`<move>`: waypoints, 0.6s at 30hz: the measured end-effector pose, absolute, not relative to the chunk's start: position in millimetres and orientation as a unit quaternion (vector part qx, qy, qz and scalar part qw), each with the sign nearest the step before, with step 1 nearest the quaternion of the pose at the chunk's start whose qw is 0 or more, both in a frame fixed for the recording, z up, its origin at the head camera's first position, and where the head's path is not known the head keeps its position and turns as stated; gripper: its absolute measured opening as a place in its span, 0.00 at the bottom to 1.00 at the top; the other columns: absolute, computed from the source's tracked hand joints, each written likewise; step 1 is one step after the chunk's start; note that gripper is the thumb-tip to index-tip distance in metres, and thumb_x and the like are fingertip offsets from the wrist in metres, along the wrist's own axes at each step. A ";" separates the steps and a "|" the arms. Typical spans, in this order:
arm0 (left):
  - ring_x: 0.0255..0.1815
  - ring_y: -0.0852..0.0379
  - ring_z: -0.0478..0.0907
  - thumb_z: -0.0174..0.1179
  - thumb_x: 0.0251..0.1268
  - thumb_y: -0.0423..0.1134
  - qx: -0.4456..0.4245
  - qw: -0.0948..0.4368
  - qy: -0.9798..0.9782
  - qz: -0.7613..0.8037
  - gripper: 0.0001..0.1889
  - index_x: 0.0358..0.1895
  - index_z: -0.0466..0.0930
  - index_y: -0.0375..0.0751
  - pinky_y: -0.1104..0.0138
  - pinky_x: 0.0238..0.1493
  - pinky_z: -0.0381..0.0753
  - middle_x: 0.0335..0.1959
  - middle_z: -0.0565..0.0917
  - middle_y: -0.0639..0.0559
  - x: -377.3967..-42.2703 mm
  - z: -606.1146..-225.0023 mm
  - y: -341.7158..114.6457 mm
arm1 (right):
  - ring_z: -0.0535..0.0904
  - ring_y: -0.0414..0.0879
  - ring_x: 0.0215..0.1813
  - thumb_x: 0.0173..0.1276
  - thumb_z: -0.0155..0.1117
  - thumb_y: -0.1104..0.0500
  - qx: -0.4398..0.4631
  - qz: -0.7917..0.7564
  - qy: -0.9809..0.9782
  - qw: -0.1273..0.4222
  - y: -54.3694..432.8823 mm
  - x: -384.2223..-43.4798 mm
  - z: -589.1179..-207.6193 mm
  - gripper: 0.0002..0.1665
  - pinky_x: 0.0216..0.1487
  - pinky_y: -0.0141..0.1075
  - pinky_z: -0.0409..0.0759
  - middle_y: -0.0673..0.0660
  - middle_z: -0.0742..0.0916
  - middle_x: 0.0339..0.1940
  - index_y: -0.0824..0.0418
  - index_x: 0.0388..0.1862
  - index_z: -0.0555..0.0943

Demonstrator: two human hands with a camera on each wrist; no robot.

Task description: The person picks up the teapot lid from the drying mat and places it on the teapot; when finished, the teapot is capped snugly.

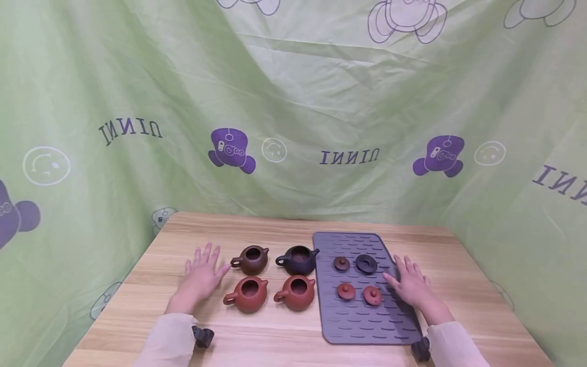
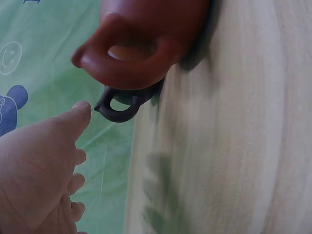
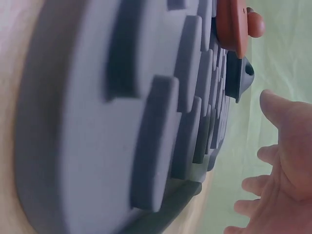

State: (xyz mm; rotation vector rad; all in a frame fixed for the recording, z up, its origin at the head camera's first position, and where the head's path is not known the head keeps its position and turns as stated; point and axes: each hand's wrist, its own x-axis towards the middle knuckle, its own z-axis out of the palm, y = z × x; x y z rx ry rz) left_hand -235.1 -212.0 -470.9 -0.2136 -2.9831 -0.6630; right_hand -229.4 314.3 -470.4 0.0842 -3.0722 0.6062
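My left hand (image 1: pixel 202 272), fingers spread and holding nothing, is over the table left of several lidless teapots. Its thumb is near the handle of the brown teapot (image 1: pixel 254 260). In front of that sits a red teapot (image 1: pixel 249 295); in the left wrist view its handle (image 2: pixel 122 68) looms close. The black teapot (image 1: pixel 298 261) and a second red teapot (image 1: pixel 299 294) stand to the right. My right hand (image 1: pixel 411 283), fingers also spread, hovers by the right edge of the grey mat (image 1: pixel 353 323). Nearest its thumb is the black lid (image 1: pixel 366 264).
On the mat also lie a brown lid (image 1: pixel 341 263), one red lid (image 1: pixel 346 291) and another red lid (image 1: pixel 372 295). The mat has raised ridges. A green printed curtain (image 1: pixel 293 102) surrounds the wooden table (image 1: pixel 257 341) at the back and sides.
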 end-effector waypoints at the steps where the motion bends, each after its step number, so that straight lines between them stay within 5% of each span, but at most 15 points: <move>1: 0.72 0.24 0.36 0.45 0.76 0.56 -0.069 0.038 -0.973 -0.216 0.38 0.74 0.52 0.29 0.31 0.64 0.34 0.75 0.44 0.29 -235.3 -471.1 -211.7 | 0.45 0.81 0.68 0.74 0.52 0.40 0.027 0.194 -0.981 0.005 314.9 -229.7 -471.0 0.47 0.61 0.75 0.45 0.82 0.52 0.71 0.74 0.73 0.53; 9: 0.72 0.25 0.38 0.47 0.76 0.54 -0.080 0.052 -0.971 -0.219 0.37 0.74 0.52 0.28 0.33 0.67 0.39 0.75 0.45 0.29 -236.0 -470.5 -208.8 | 0.47 0.80 0.68 0.74 0.53 0.42 0.030 0.203 -0.978 0.023 314.5 -227.8 -470.5 0.45 0.62 0.74 0.47 0.82 0.55 0.70 0.75 0.73 0.55; 18: 0.68 0.31 0.60 0.55 0.73 0.46 -0.098 0.060 -0.947 -0.299 0.32 0.70 0.60 0.27 0.42 0.67 0.57 0.69 0.62 0.28 -228.4 -468.9 -198.6 | 0.65 0.75 0.63 0.72 0.61 0.58 0.079 0.255 -0.959 0.092 288.2 -218.2 -458.8 0.32 0.64 0.63 0.62 0.81 0.71 0.60 0.79 0.65 0.66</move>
